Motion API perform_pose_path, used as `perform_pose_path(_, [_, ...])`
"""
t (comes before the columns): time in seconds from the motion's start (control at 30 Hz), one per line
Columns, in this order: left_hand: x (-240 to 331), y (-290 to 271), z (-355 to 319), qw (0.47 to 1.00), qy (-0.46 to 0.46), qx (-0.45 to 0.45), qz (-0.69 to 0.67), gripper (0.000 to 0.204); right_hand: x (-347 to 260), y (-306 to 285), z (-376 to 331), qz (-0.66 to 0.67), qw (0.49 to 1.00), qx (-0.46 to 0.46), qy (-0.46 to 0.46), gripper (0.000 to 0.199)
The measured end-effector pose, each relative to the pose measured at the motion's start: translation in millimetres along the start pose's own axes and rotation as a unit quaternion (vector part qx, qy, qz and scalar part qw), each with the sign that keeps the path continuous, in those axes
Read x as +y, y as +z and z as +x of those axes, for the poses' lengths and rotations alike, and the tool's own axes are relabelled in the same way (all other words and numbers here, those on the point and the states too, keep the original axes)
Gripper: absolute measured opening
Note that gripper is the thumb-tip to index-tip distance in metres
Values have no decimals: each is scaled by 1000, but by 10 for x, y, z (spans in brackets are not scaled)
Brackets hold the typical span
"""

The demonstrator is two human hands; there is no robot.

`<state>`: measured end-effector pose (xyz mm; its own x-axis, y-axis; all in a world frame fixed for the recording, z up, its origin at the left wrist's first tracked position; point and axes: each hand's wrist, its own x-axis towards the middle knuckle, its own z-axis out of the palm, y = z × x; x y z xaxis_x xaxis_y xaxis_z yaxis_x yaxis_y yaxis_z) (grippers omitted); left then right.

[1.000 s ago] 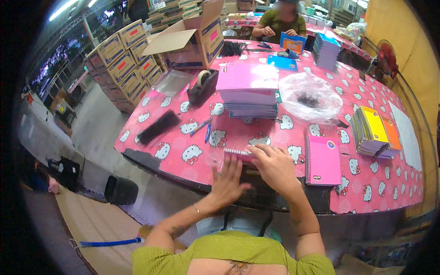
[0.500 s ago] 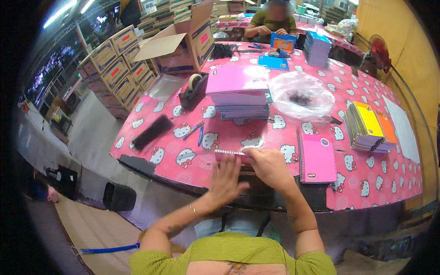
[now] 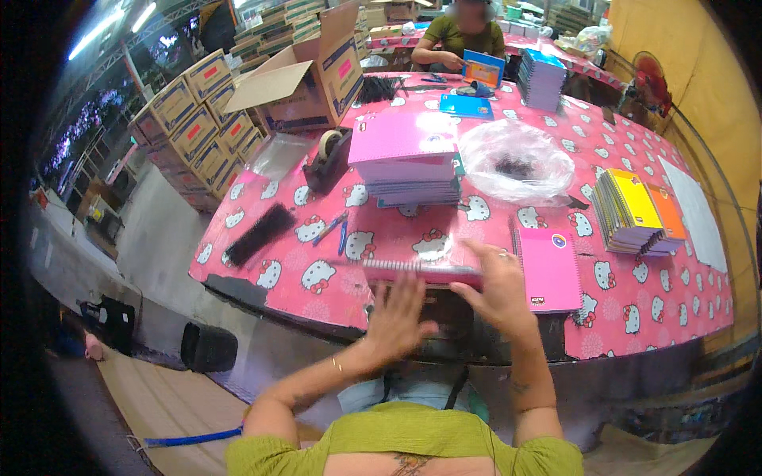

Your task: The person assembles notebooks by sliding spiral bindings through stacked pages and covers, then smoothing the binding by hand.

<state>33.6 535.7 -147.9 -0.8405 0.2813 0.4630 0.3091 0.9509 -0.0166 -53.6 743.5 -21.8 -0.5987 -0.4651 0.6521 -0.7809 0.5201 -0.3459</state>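
Note:
A pink spiral notebook (image 3: 452, 274) stands on edge at the table's near side, its wire coil along the top left. Against its near face lies my left hand (image 3: 394, 313), fingers stretched out flat and slightly blurred. My right hand (image 3: 502, 287) is at the notebook's right end, thumb and fingers apart, the thumb close to its cover. Just right of that hand, another pink notebook (image 3: 549, 270) lies flat. A tall stack of pink notebooks (image 3: 403, 147) rises farther back. Two pens (image 3: 330, 230) and a bundle of black wire pieces (image 3: 260, 235) lie to the left.
Behind are a tape dispenser (image 3: 326, 161), an open carton (image 3: 305, 87) and a clear plastic bag (image 3: 516, 163). Yellow and orange notebooks (image 3: 631, 210) stand at the right. Across the table, a person (image 3: 464, 40) handles a blue-and-orange notebook (image 3: 482, 70). Stacked boxes (image 3: 194, 131) fill the left background.
My right hand has slid right along the notebook and its fingers have spread, uncovering more of the notebook. My left hand stays against it. Across the table, the person's hand on the left has shifted.

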Motion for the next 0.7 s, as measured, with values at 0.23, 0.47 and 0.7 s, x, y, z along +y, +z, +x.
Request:
perform_pose_path(0.23, [26,-100,311,998,13,-3,65,92,390,617,-511,457,854,12,248,23])
perform_pose_path(0.47, [-46,-308,677,999,-3,18,32,95,280,719,-509,454,861,50,226,21])
perform_pose_path(0.7, [63,-141,302,999,17,39,-31,95,164,738,-430,479,840,24,254,26])
